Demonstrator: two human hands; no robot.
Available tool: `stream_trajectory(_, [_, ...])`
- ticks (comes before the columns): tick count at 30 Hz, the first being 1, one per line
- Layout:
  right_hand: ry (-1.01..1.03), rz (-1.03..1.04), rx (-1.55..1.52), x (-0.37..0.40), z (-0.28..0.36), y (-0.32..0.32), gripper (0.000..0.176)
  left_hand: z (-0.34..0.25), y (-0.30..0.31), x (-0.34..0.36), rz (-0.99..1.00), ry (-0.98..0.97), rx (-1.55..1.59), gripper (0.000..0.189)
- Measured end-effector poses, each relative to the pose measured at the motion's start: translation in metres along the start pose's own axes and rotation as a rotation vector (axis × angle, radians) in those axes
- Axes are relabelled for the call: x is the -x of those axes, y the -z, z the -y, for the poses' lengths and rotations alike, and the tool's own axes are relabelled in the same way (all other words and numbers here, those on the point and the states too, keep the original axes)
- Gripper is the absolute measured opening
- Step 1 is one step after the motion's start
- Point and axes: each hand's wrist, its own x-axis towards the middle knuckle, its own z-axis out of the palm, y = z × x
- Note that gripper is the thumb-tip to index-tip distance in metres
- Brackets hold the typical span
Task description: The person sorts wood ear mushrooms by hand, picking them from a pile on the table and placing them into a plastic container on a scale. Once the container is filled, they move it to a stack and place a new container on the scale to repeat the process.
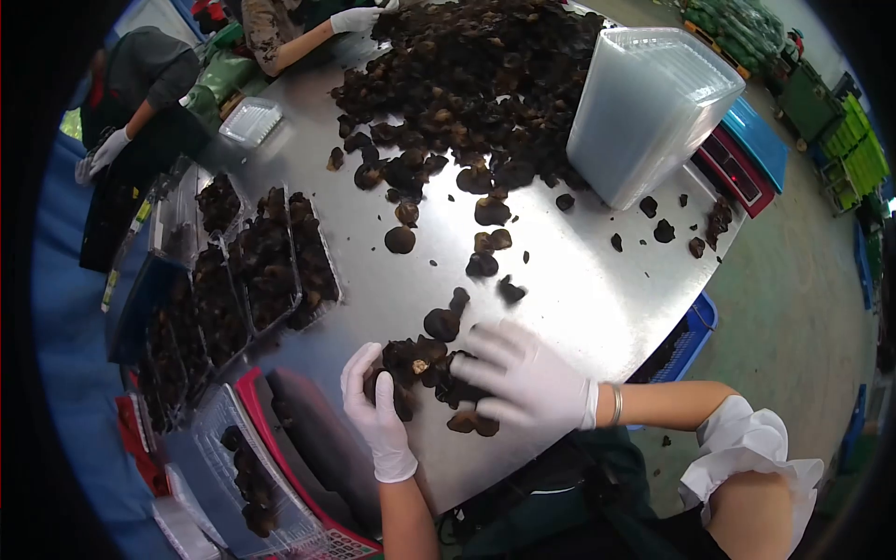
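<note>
My left hand (375,411), in a white glove, curves around the left side of a small group of dark, wrinkled pieces (420,359) on the metal table (373,289); its thumb and fingers are apart, with a dark piece between them. My right hand (523,375), also gloved and blurred by motion, lies spread over the right side of the same group. A few dark pieces (471,423) show below its fingers. Above the group sits a round dark piece (441,324).
A large dark heap (485,75) covers the table's far part. A stack of clear containers (644,107) stands at right by a red scale (733,173). Filled clear trays (271,266) line the left. Two gloved co-workers (154,84) are at upper left.
</note>
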Motion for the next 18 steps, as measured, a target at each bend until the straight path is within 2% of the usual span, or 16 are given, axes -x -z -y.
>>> stream_trajectory(2, [0.169,-0.025,-0.008,-0.001,0.024,0.008,0.044,-0.002,0.001,0.0,0.013,-0.007,-0.034,0.031])
stream_trajectory(4, [0.151,-0.08,0.009,-0.011,0.013,0.02,0.04,0.0,0.002,0.0,0.016,-0.006,-0.037,0.031])
stream_trajectory(6, [0.025,-0.209,-0.114,-0.028,-0.026,0.026,0.038,-0.001,0.001,-0.001,0.005,-0.007,-0.032,0.031])
stream_trajectory(7, [-0.096,-0.366,-0.121,-0.035,-0.036,0.03,0.037,-0.002,0.0,-0.002,0.007,-0.013,-0.026,0.032])
stream_trajectory(8, [-0.137,-0.411,-0.02,-0.038,-0.053,0.026,0.041,-0.002,0.0,-0.001,0.009,-0.016,-0.024,0.032])
stream_trajectory(11, [-0.121,-0.311,-0.012,-0.037,-0.068,0.019,0.05,0.001,0.0,0.0,-0.006,-0.016,0.004,0.032])
stream_trajectory(14, [0.011,-0.087,-0.279,-0.03,-0.032,0.019,0.055,-0.001,0.0,-0.001,-0.008,-0.015,0.002,0.03])
stream_trajectory(16, [0.021,-0.236,-0.207,-0.031,-0.028,0.027,0.048,-0.002,0.0,-0.001,-0.012,-0.017,-0.003,0.03])
stream_trajectory(18, [-0.21,-0.426,-0.414,-0.034,-0.042,0.02,0.045,-0.004,-0.001,0.0,-0.009,-0.01,-0.003,0.03])
